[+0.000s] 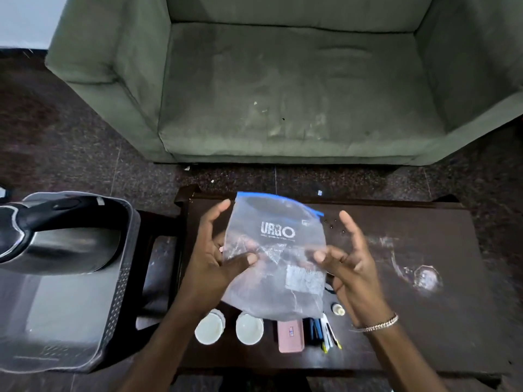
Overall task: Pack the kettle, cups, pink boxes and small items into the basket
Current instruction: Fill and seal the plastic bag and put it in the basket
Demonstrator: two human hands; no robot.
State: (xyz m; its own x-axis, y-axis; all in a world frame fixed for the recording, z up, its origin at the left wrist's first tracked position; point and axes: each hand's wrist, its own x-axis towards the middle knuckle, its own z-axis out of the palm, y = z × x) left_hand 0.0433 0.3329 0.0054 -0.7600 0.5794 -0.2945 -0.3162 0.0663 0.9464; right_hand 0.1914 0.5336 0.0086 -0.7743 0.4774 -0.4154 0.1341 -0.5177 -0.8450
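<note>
Behind the dark table (424, 321), a green sofa (283, 80); speckled floor (70, 142).

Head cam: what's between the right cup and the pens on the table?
In the head view, a pink box lies flat between the right cup and the pens, apart from the cup.

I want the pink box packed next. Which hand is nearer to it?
Right, I judge. The right hand is up and right of the pink box; the left hand sits farther off, up and left, pinching the plastic bag.
</note>
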